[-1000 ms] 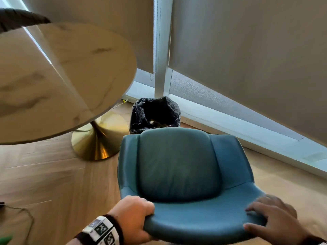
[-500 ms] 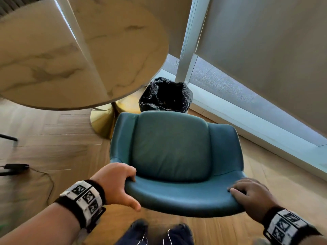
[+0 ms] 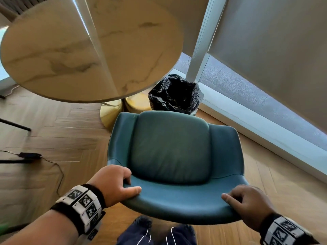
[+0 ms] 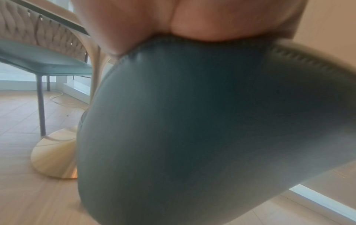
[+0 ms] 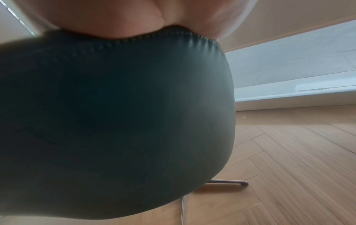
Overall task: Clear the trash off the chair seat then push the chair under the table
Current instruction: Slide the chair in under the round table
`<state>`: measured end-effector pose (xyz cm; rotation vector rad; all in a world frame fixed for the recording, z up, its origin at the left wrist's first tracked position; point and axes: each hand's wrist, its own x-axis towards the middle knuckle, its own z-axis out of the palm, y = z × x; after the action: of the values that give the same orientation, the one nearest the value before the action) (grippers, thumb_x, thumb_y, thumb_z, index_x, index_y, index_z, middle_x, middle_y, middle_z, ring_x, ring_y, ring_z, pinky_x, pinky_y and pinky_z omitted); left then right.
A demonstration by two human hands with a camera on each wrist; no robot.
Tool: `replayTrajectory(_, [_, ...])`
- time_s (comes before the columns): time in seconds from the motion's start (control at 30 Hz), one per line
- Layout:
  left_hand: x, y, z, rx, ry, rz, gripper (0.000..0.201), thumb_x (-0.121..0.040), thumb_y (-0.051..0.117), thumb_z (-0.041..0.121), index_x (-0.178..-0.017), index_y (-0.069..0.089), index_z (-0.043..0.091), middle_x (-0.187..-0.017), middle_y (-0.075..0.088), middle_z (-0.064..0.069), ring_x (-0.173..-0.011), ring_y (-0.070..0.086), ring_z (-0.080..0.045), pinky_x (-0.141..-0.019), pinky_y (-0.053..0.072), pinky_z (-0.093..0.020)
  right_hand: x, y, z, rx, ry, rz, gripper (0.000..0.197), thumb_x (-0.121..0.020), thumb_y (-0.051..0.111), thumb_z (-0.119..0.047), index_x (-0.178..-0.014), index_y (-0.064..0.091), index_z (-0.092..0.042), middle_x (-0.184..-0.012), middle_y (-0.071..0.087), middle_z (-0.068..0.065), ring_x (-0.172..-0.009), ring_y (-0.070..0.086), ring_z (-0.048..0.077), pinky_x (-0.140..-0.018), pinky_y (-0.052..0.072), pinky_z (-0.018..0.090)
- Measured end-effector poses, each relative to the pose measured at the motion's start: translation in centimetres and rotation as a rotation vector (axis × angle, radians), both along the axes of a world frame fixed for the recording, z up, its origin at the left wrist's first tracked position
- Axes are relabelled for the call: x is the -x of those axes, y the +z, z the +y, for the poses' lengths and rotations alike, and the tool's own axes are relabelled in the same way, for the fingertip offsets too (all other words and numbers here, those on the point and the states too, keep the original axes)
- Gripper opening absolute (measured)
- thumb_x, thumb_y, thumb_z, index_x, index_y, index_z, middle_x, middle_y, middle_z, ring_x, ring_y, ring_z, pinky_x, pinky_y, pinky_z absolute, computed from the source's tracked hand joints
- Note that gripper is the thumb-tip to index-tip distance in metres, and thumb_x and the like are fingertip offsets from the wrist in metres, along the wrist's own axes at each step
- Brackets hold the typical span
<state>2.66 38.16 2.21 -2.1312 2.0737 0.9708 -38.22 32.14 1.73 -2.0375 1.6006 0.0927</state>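
A teal leather chair (image 3: 169,152) stands in front of me with nothing on its seat cushion. My left hand (image 3: 115,184) grips the top edge of the backrest at its left end, thumb on the near side. At the right end my right hand (image 3: 247,204) grips the same edge, fingers curled over it. Both wrist views are filled by the dark back of the chair (image 4: 192,129) (image 5: 115,114) with my palm pressed on its seam. The round marble table (image 3: 88,50) on a gold pedestal base (image 3: 113,114) stands beyond the chair, to the left.
A bin lined with a black bag (image 3: 175,94) stands just behind the chair, between table base and window sill (image 3: 265,131). A black cable and adapter (image 3: 30,155) lie on the wood floor at left. Another chair's dark leg (image 3: 16,124) shows at left. My feet (image 3: 155,232) are below.
The view has swung left and pulled back, so the table now looms over the chair's far left. The chair has turned slightly. Both hands have kept hold of the backrest edge.
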Motion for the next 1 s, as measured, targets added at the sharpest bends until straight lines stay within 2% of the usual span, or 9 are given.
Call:
replayTrajectory(0.13, [-1.2,0.1,2.9,-0.021,0.049,0.010,0.050,-0.066,0.054,0.071,-0.067,0.062,0.022,-0.067,0.064,0.009,-0.067,0.059,-0.006,-0.065,0.049,-0.023,-1.5,-0.1,0.9,-0.011,0.036,-0.018,0.031,-0.066,0.054,-0.068,-0.050,0.059,-0.041,-0.050,0.056,-0.017,-0.055,0.053,-0.003,-0.058,0.036,0.019])
replayTrajectory(0.27, [-3.7,0.1,5.9,-0.026,0.109,0.005,0.048,-0.063,0.054,0.069,-0.065,0.062,0.021,-0.064,0.064,0.009,-0.065,0.059,-0.005,-0.065,0.050,-0.027,-4.3,-0.5,1.8,0.018,0.087,-0.012,0.028,-0.065,0.056,-0.066,-0.049,0.056,-0.043,-0.048,0.053,-0.023,-0.051,0.047,-0.009,-0.061,0.034,0.016])
replayTrajectory(0.33, [-5.0,0.0,7.3,-0.029,0.149,0.019,0.045,-0.063,0.054,0.068,-0.062,0.061,0.023,-0.063,0.064,0.010,-0.064,0.059,-0.004,-0.065,0.050,-0.027,-5.9,-0.8,1.8,0.019,0.121,0.006,0.030,-0.066,0.054,-0.066,-0.049,0.057,-0.041,-0.049,0.053,-0.022,-0.054,0.049,-0.008,-0.063,0.033,0.016])
replayTrajectory(0.43, [-7.0,0.0,9.2,-0.023,0.216,0.016,0.042,-0.064,0.053,0.066,-0.059,0.058,0.025,-0.062,0.064,0.011,-0.063,0.059,-0.003,-0.062,0.050,-0.025,-8.6,-1.0,1.2,0.012,0.182,0.009,0.035,-0.068,0.052,-0.064,-0.047,0.055,-0.036,-0.050,0.054,-0.017,-0.054,0.050,-0.003,-0.065,0.035,0.023])
replayTrajectory(0.57, [-9.2,0.0,10.6,0.009,0.294,0.012,0.044,-0.066,0.053,0.063,-0.056,0.057,0.021,-0.058,0.062,0.007,-0.058,0.058,-0.006,-0.057,0.048,-0.027,-12.3,-0.8,-0.5,0.025,0.231,-0.026,0.036,-0.068,0.052,-0.061,-0.045,0.054,-0.034,-0.046,0.050,-0.014,-0.051,0.048,0.000,-0.059,0.030,0.018])
replayTrajectory(0.73, [-10.5,0.0,11.7,0.012,0.388,0.026,0.041,-0.066,0.055,0.060,-0.059,0.061,0.020,-0.059,0.064,0.008,-0.060,0.059,-0.004,-0.063,0.053,-0.034,-14.6,-1.2,-1.6,0.075,0.296,0.004,0.047,-0.067,0.047,-0.063,-0.054,0.059,-0.020,-0.047,0.051,-0.007,-0.052,0.050,0.007,-0.061,0.033,0.027])
replayTrajectory(0.87, [-9.0,0.4,11.8,0.005,0.356,-0.070,0.050,-0.063,0.053,0.069,-0.067,0.061,0.020,-0.063,0.064,0.007,-0.066,0.060,-0.007,-0.071,0.051,-0.033,-14.7,-0.7,-1.6,0.063,0.325,-0.049,0.049,-0.067,0.050,-0.074,-0.052,0.059,-0.028,-0.050,0.053,-0.011,-0.053,0.050,0.001,-0.059,0.034,0.023])
replayTrajectory(0.93, [-7.5,0.6,11.3,0.011,0.308,-0.168,0.058,-0.062,0.049,0.077,-0.071,0.060,0.020,-0.063,0.064,0.006,-0.068,0.061,-0.009,-0.076,0.045,-0.033,-14.8,-0.6,-1.7,0.050,0.342,-0.072,0.059,-0.067,0.038,-0.087,-0.051,0.055,-0.033,-0.050,0.051,-0.012,-0.053,0.049,0.000,-0.059,0.031,0.019])
replayTrajectory(1.0, [-6.7,0.8,10.9,0.033,0.330,-0.174,0.059,-0.063,0.048,0.077,-0.066,0.059,0.019,-0.059,0.064,0.006,-0.064,0.061,-0.010,-0.074,0.044,-0.033,-14.8,-0.8,-2.0,0.057,0.346,-0.051,0.070,-0.064,0.024,-0.093,-0.053,0.055,-0.031,-0.051,0.051,-0.011,-0.053,0.048,-0.001,-0.059,0.029,0.016])
